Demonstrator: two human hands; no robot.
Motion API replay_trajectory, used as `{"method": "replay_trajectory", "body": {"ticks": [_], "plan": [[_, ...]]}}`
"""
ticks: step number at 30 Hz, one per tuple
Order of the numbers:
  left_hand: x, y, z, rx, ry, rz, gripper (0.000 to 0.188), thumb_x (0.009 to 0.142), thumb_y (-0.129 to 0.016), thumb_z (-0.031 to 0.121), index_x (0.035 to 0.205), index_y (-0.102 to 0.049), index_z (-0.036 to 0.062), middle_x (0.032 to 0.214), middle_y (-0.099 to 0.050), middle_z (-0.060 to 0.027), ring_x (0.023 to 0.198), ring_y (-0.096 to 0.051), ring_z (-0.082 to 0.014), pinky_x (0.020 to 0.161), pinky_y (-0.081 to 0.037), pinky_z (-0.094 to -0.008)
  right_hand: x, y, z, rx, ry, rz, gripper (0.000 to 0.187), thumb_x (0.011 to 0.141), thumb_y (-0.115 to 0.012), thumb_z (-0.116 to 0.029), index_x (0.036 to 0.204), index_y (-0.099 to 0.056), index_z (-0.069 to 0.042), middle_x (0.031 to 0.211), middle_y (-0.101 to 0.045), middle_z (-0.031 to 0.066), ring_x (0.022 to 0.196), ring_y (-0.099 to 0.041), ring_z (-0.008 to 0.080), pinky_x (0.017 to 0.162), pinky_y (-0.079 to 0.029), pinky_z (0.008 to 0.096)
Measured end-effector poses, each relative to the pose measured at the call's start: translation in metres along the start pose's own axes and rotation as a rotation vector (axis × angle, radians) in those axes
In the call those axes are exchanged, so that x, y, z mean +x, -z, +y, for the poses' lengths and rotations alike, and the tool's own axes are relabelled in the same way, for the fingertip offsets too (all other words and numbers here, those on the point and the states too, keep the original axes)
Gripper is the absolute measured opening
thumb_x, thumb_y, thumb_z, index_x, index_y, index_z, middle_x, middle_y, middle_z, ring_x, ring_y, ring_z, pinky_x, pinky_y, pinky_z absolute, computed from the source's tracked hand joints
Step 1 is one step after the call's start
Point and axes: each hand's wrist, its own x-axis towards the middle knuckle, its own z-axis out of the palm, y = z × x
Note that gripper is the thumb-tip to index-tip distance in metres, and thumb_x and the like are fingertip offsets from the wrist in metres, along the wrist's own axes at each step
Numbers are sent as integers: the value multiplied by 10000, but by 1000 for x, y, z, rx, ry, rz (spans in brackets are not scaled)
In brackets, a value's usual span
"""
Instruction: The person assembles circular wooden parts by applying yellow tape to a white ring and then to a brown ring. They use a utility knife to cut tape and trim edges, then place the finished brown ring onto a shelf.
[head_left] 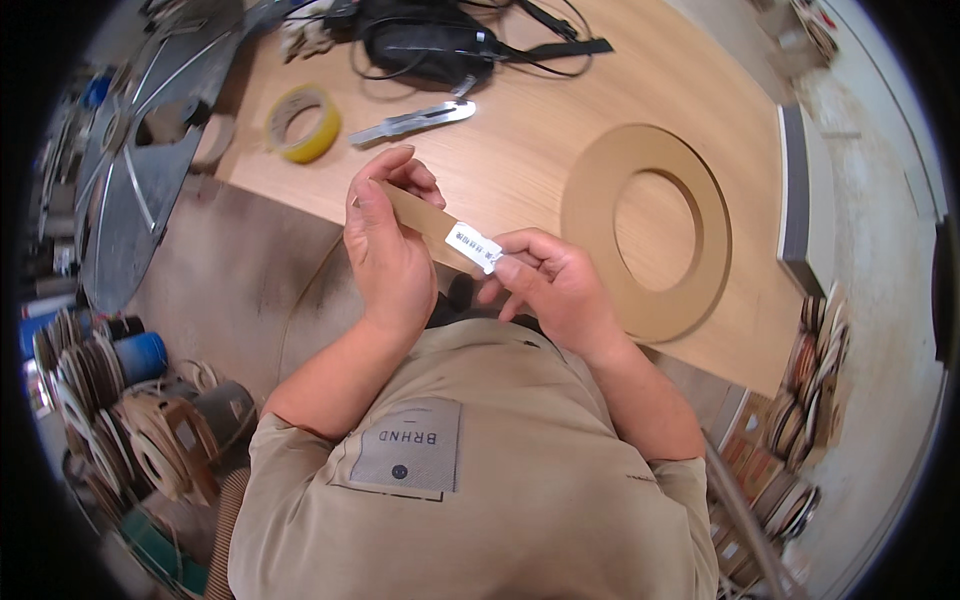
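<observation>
Between my two hands stretches a short, flat brown strip (425, 215) with a white printed label (473, 246) stuck across its right part. My left hand (388, 245) is closed on the strip's left end, the thumb lying over it. At the label end, my right hand (558, 285) pinches with thumb and fingers. Both hands are held in front of my body, near the table's front edge. To the right of them, a wide tan ring-shaped coil (590, 220) lies flat on the wooden table (480, 165).
Beyond my left hand lie a roll of yellow tape (325, 135) and a metal utility knife (415, 122). A black bag (425, 45) with straps and cables sits farther back. Rolls of banding are stacked on the floor at left (105, 390) and right (790, 400).
</observation>
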Motion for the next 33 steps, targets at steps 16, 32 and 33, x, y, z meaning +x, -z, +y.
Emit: {"method": "replay_trajectory", "body": {"ticks": [16, 32, 33], "plan": [[-28, -28, -14, 161, -132, -252, 560, 1129, -378, 470, 1365, -526, -16, 1035, -570, -101, 921, -524, -150, 841, -468, -302, -54, 26, 3, 27, 74, 300, 218, 1007, -674, -191, 1053, -716, 18, 897, -739, 62, 735, -711, 115, 583, -530, 233], [-45, -19, -7, 327, -60, -163, 476, 1149, -379, 367, 1288, -600, -31, 895, -604, -57, 803, -539, -93, 705, -448, -248, -62, 20, 8, -75, 24, 320, 152, 981, -720, -111, 981, -702, 41, 829, -717, 83, 650, -676, 106, 594, -558, 238], [-48, -17, -7, 344, -3, -204, 456, 1146, -395, 345, 1257, -620, -36, 867, -613, -58, 767, -551, -95, 681, -452, -247, -67, 22, 11, -77, 18, 340, 149, 981, -721, -106, 978, -701, 42, 829, -717, 84, 650, -675, 107, 596, -558, 239]]}}
